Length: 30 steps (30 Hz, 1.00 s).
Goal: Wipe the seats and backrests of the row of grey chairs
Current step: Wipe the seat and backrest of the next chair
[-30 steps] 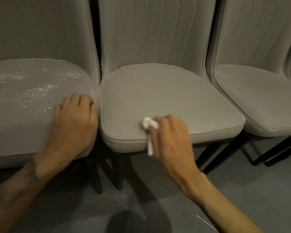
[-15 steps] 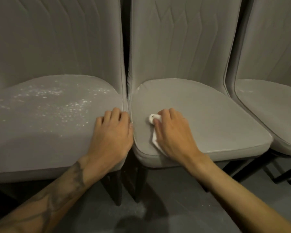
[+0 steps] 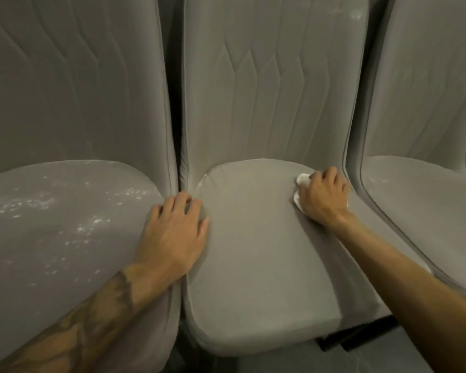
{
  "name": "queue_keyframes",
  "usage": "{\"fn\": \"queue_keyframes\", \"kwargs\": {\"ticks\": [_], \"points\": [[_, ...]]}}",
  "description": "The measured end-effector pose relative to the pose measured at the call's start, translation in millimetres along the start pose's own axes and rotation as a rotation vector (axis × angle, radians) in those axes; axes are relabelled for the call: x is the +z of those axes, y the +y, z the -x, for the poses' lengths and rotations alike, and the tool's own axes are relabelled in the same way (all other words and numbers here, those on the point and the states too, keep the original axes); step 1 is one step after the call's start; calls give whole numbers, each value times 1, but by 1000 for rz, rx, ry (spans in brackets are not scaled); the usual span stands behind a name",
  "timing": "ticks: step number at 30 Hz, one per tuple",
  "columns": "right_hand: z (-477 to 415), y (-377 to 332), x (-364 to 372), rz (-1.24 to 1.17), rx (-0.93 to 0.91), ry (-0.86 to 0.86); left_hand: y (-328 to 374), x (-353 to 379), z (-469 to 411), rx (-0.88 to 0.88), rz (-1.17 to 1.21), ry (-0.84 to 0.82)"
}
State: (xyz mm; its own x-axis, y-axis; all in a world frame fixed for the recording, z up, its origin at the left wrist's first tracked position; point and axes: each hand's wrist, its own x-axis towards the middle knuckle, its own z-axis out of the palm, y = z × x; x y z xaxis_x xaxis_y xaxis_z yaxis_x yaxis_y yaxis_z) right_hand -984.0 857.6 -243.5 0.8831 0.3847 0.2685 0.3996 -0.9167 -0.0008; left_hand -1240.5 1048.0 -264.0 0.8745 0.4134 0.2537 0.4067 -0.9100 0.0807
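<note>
Three grey chairs side by side. Right hand [image 3: 324,198] clenched on a white cloth [image 3: 301,180], pressed to the middle seat [image 3: 253,251] at right of centre. Left hand [image 3: 174,235] flat, released, across the seam. Left seat [image 3: 65,224] flecked white, possibly dust.

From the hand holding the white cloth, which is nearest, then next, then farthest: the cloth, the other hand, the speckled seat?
1. Crumpled white cloth, under the right hand.
2. Left hand, resting across the middle seat.
3. White-speckled grey seat, far left.
</note>
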Motion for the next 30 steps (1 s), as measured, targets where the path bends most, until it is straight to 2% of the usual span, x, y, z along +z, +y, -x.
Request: {"fn": "queue_keyframes", "kwargs": {"ticks": [2, 4, 10, 13, 15, 17, 19, 22, 25, 27, 30], "points": [[-1, 12, 15, 94, -109, -7, -5, 2, 2, 1, 38, 40], [-9, 24, 25, 109, -198, 14, -7, 5, 4, -43, 86, 8], [-83, 5, 33, -53, -44, -59, 2, 4, 4, -90, 81, 13], [-98, -24, 34, -95, -213, -67, 5, 1, 3, -99, 86, -2], [-97, -19, 35, -67, -309, -51, 5, 0, 5, -104, 83, -16], [-93, 3, 40, -181, -285, -24, 5, 1, 5, -113, 76, -35], [-87, 17, 41, -278, -183, -27, 5, 3, 5, -117, 65, -35], [-95, -4, 41, -300, -186, -70, 7, 4, 5, -135, 64, -25], [-111, -40, 45, -237, -346, -137, 9, 3, 6, -128, 81, -7], [-109, -38, 47, -230, -414, -102, 9, 2, 6, -123, 87, 22], [-100, -7, 56, -324, -262, -1, 5, 5, 4, -110, 94, 54]]}}
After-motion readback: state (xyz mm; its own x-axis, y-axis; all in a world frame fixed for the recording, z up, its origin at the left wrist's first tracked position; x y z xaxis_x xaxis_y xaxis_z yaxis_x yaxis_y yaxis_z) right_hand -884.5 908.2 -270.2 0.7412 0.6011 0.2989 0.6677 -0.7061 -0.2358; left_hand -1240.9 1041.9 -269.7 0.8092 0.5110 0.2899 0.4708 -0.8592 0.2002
